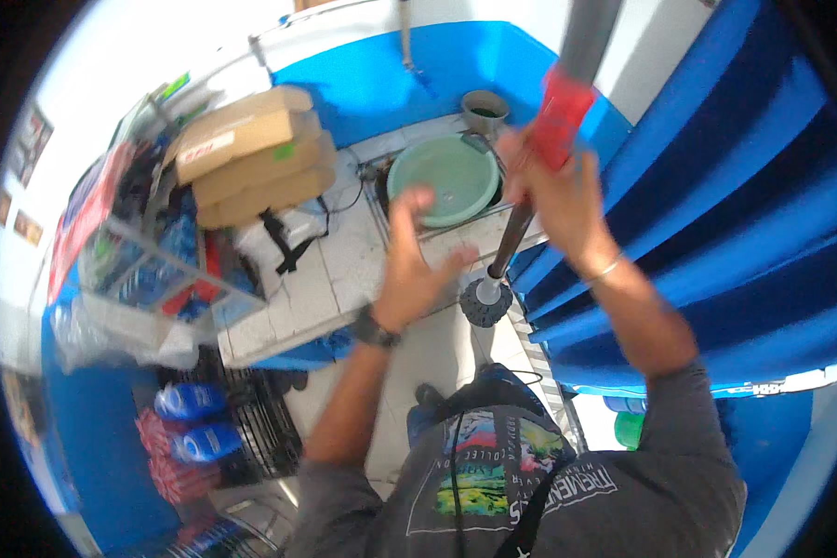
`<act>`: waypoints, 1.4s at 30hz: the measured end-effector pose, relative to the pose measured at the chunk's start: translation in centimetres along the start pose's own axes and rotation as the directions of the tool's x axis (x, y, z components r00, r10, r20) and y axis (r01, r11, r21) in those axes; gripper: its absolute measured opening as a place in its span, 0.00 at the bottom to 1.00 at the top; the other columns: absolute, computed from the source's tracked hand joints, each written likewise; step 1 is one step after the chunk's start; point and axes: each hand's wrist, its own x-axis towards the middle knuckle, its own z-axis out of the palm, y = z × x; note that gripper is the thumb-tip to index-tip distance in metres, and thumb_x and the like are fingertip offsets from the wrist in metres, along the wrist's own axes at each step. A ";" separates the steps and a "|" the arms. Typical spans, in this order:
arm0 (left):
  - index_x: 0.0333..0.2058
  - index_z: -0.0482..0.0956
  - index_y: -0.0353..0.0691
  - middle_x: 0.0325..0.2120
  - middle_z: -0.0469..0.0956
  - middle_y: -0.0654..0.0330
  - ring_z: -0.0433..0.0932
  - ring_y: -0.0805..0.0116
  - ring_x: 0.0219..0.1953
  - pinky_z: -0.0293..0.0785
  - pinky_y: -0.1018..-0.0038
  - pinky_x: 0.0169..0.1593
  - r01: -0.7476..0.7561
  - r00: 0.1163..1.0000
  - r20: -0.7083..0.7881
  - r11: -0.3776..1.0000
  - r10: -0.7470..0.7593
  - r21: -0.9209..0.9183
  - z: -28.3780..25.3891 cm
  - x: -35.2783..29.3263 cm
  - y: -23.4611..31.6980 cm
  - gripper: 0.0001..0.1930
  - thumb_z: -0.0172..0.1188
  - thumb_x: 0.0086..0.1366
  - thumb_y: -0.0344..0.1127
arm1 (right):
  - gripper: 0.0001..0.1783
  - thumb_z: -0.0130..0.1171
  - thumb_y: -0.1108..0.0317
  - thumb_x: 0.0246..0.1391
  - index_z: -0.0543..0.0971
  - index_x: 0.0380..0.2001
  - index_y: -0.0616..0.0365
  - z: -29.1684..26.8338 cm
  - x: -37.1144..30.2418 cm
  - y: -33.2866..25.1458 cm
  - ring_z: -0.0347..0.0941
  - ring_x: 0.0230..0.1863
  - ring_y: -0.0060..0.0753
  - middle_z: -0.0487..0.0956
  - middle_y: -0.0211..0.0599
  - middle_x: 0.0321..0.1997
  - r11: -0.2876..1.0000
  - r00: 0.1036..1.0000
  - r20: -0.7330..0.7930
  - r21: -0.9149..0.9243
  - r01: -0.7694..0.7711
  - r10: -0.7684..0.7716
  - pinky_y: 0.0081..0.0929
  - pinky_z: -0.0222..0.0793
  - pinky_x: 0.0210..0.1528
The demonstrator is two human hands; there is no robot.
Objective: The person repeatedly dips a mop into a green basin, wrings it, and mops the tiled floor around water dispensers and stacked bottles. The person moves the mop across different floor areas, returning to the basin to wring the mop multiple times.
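A telescopic pole (593,39) with a grey upper tube and a red collar (564,107) slants down from the top right. Its thin dark lower shaft ends in a round black ribbed foot (485,302) with a pale hub, close to the counter's front edge. My right hand (565,203), blurred by motion, is closed round the pole just under the red collar. To the left of the pole, my left hand (417,265) is raised with thumb and fingers apart, holding nothing. It hovers in front of a pale green basin (446,177) set in the counter.
Stacked cardboard boxes (256,153) stand on the tiled counter (312,279), with a black strap (293,246) beside them. A grey pot (484,110) sits behind the basin. Blue curtain (716,214) hangs along the right. At lower left are blue-and-white shoes (200,442) and a black crate (260,418).
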 end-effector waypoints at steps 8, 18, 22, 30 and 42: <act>0.71 0.62 0.27 0.67 0.66 0.37 0.66 0.37 0.71 0.55 0.44 0.77 -0.041 0.909 -0.416 0.999 0.028 -0.024 17.8 5.1 -6.1 0.48 0.78 0.68 0.53 | 0.20 0.69 0.49 0.72 0.81 0.41 0.57 -8.6 16.7 -10.7 0.80 0.33 0.26 0.82 0.33 0.31 0.905 0.939 0.109 -0.252 0.344 -0.326 0.30 0.75 0.38; 0.43 0.84 0.35 0.30 0.89 0.57 0.86 0.68 0.30 0.81 0.67 0.34 -0.233 0.905 -0.361 0.972 0.225 0.023 9.8 33.0 -5.5 0.15 0.79 0.64 0.36 | 0.24 0.68 0.46 0.72 0.81 0.51 0.59 -5.8 26.8 0.0 0.85 0.42 0.31 0.86 0.40 0.43 0.938 0.935 0.221 -0.147 0.314 -0.278 0.32 0.81 0.47; 0.42 0.79 0.34 0.30 0.85 0.60 0.83 0.69 0.27 0.78 0.70 0.31 -0.281 0.948 -0.178 0.956 0.263 -0.083 8.2 35.7 -8.1 0.08 0.69 0.69 0.25 | 0.28 0.70 0.48 0.71 0.79 0.59 0.59 -4.0 30.3 4.6 0.84 0.60 0.37 0.86 0.44 0.56 0.750 0.737 0.294 -0.092 0.656 -0.609 0.34 0.79 0.63; 0.43 0.79 0.39 0.31 0.81 0.66 0.81 0.75 0.34 0.78 0.69 0.39 -0.311 0.918 -0.331 0.915 0.220 -0.256 8.8 38.7 -14.2 0.22 0.82 0.65 0.46 | 0.26 0.56 0.46 0.79 0.78 0.41 0.62 -5.6 38.1 -0.2 0.81 0.33 0.32 0.82 0.38 0.31 0.667 0.642 0.390 -0.088 0.740 -0.660 0.36 0.79 0.40; 0.62 0.71 0.32 0.33 0.82 0.61 0.81 0.77 0.27 0.78 0.76 0.29 -0.390 0.913 -0.278 0.844 0.300 -0.368 7.9 41.2 -16.8 0.31 0.69 0.76 0.52 | 0.32 0.51 0.36 0.80 0.77 0.43 0.60 -2.0 40.7 4.0 0.77 0.29 0.33 0.80 0.35 0.28 0.909 0.839 0.459 -0.141 0.392 -0.291 0.38 0.79 0.39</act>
